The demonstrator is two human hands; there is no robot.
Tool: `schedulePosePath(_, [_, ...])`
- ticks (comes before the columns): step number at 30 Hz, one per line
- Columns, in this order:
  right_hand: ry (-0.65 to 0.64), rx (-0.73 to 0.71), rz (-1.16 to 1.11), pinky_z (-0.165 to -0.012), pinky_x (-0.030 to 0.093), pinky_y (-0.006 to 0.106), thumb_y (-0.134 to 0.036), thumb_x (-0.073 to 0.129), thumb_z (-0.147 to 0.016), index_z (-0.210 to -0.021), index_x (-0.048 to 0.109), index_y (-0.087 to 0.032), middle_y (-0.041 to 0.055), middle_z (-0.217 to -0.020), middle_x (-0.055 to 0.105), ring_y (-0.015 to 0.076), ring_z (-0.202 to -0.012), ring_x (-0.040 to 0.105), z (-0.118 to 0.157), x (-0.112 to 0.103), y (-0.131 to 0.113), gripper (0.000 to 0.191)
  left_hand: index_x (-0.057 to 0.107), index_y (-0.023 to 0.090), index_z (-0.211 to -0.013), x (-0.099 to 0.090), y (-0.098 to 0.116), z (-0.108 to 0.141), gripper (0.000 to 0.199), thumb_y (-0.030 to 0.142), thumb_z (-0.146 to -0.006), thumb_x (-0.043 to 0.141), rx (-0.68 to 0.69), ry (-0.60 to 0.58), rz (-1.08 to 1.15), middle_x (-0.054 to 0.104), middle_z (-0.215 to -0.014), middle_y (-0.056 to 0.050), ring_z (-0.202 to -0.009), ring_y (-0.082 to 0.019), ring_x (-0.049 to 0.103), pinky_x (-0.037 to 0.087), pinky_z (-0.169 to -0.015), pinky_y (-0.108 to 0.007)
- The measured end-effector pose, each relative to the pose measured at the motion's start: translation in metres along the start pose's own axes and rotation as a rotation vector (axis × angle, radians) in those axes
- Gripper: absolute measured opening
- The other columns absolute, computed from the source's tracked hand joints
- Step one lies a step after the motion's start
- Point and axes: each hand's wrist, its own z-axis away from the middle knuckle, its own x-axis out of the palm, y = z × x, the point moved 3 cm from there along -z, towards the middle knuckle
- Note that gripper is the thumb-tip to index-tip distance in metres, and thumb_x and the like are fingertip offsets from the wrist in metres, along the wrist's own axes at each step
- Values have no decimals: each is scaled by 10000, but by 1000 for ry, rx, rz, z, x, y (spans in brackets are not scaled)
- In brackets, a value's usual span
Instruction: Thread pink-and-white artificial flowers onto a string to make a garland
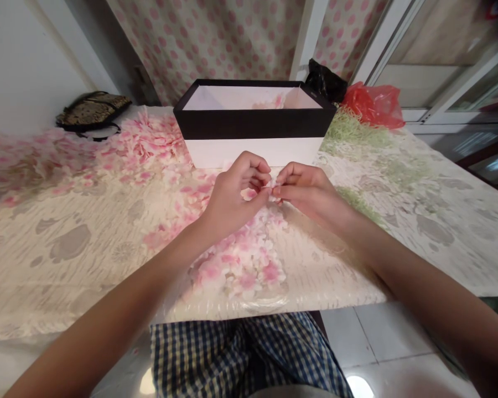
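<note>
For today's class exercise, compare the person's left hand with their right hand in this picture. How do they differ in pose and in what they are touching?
The left hand is tightly curled, with a pink petal showing inside its fingers; the right hand is flatter, its fingers reaching out straighter. The left hand's fingertips are tucked in, while the right hand's fingertips meet pale petal bits. Both hands are bare and come together just in front of the black-and-white box.

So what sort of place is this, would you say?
Probably a room in someone's home: there's a long table under a cream floral cloth, a pink polka-dot fabric curtain, and a floor of glossy white tiles.
</note>
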Motion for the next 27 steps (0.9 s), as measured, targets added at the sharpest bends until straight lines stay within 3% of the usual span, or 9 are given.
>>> schedulePosePath(2, [-52,74,-61,-576,451,252,-126,748,-616,-787,636,-185,-25,-644,636,103,-588,588,0,1,0,213,462,206,-909,-1,1,0,243,87,-754,607,15,-11,-4,564,-840,20,-746,-97,589,507,-722,-245])
schedulePosePath(4, [-75,86,-50,-582,460,259,-167,755,-624,-753,631,-180,-22,-640,624,99,-583,574,-1,0,-1,179,459,210,-931,-1,1,0,256,97,-760,612,12,-14,11,576,-834,20,-753,-101,599,507,-731,-248])
schedulePosePath(7, [40,-92,144,-590,477,277,-202,750,-643,-637,585,-184,-23,-625,602,101,-570,555,-3,-9,-8,166,444,221,-981,-3,-2,-2,286,117,-775,612,-27,9,53,597,-853,17,-753,-100,607,505,-726,-246])
schedulePosePath(9, [141,-232,346,-577,488,282,-197,726,-672,-648,577,-190,-19,-644,593,115,-584,564,-3,-14,-13,151,448,218,-986,-4,-4,-3,268,115,-787,596,-47,34,48,602,-853,16,-771,-101,608,498,-716,-240])
schedulePosePath(11, [157,-284,538,-576,495,283,-178,686,-706,-675,572,-189,-14,-664,586,129,-611,583,-2,-17,-15,118,463,207,-966,-4,-6,-3,229,105,-796,576,-62,48,15,601,-817,18,-782,-103,607,490,-704,-233])
schedulePosePath(17, [-12,-276,947,-637,468,289,-127,572,-764,-729,552,-184,-1,-685,628,151,-652,616,1,-17,-14,70,481,196,-937,-2,-11,-4,181,91,-802,538,-118,44,-44,609,-764,28,-735,-102,612,469,-663,-231])
schedulePosePath(21, [-3,-245,1085,-653,445,294,-129,558,-766,-712,548,-181,9,-686,625,164,-679,609,0,-20,-13,76,480,203,-939,-3,-10,-3,172,105,-807,533,-139,46,-50,615,-755,34,-714,-102,616,458,-644,-229])
schedulePosePath(27, [70,-212,1058,-604,412,297,-120,553,-753,-693,535,-195,9,-659,621,163,-630,584,-5,-27,-9,98,485,203,-935,-3,-9,-2,163,117,-806,533,-165,36,-45,620,-759,25,-731,-113,617,444,-640,-231])
